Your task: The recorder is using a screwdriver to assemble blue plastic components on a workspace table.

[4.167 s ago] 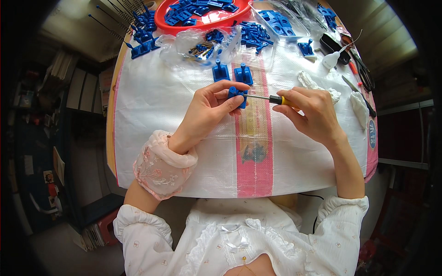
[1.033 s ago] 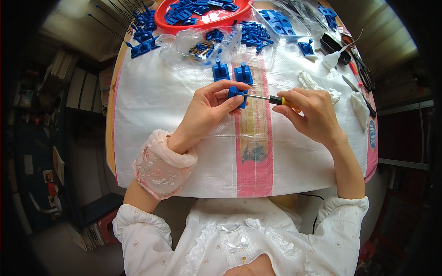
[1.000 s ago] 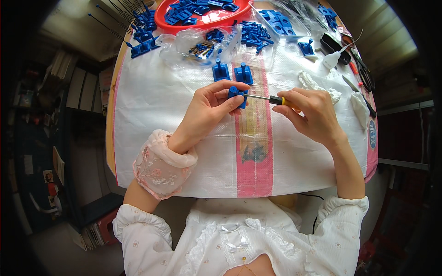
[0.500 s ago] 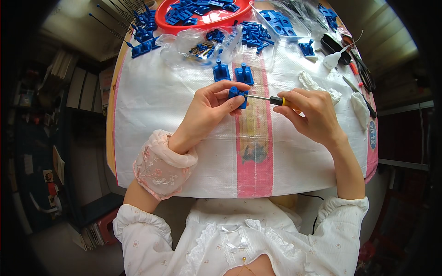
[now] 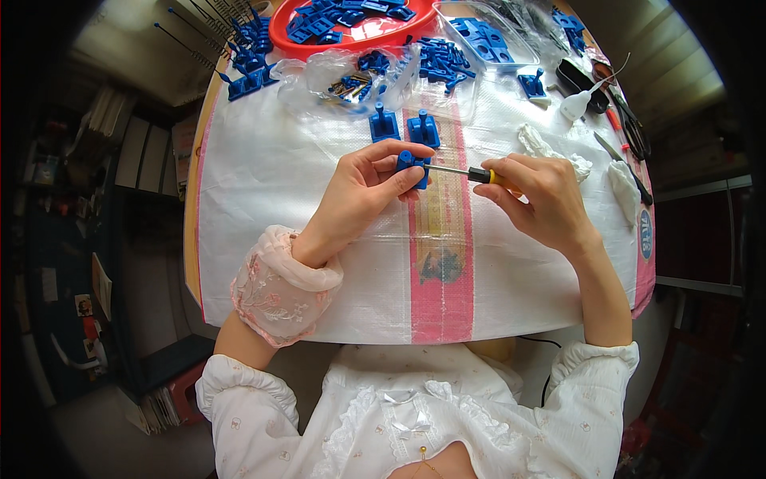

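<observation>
Between the thumb and fingers of my left hand is a small blue plastic part, partly covered by the fingertips. My right hand grips a screwdriver by its black and yellow handle. Its metal shaft lies nearly level, and the tip meets the right side of the blue part; the screw itself is too small to make out. Just beyond my left hand stand two similar blue assemblies, each a base with an upright post.
At the back are a red basin of blue parts, a plastic bag with brass-coloured pieces, and a clear tray. Blue pieces with springs stand far left. Scissors, a knife, a white squeeze bottle and crumpled tissue lie right.
</observation>
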Available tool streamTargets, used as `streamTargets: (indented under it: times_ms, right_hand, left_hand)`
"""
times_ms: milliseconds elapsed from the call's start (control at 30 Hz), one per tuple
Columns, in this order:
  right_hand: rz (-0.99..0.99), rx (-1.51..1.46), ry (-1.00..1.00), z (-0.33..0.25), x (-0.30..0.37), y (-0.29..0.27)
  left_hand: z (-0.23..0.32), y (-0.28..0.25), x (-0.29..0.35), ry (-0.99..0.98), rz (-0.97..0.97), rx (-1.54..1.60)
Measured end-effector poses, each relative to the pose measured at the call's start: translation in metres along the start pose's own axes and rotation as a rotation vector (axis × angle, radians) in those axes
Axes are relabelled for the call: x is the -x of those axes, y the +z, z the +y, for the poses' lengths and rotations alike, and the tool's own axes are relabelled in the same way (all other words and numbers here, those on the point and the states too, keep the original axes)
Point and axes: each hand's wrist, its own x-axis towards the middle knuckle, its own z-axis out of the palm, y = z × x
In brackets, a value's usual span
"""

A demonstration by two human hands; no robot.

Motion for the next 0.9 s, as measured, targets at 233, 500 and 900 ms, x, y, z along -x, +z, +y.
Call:
streamTargets:
  times_ms: [233, 500, 900]
  right_hand:
    - [0.081, -0.019, -0.029, -0.0011, -0.0011, 0.0023]
    - [0.075, -0.024, -0.031, -0.001, -0.0015, 0.0026]
    - [0.075, -0.015, -0.035, -0.0014, -0.0017, 0.0021]
  left_hand:
    - [0.002, 0.0014, -0.0002, -0.007, 0.008, -0.026]
    - [0.0013, 0.0001, 0.0004, -0.005, 0.001, -0.016]
    - [0.0008, 0.0003, -0.0001, -0.008, 0.003, -0.01]
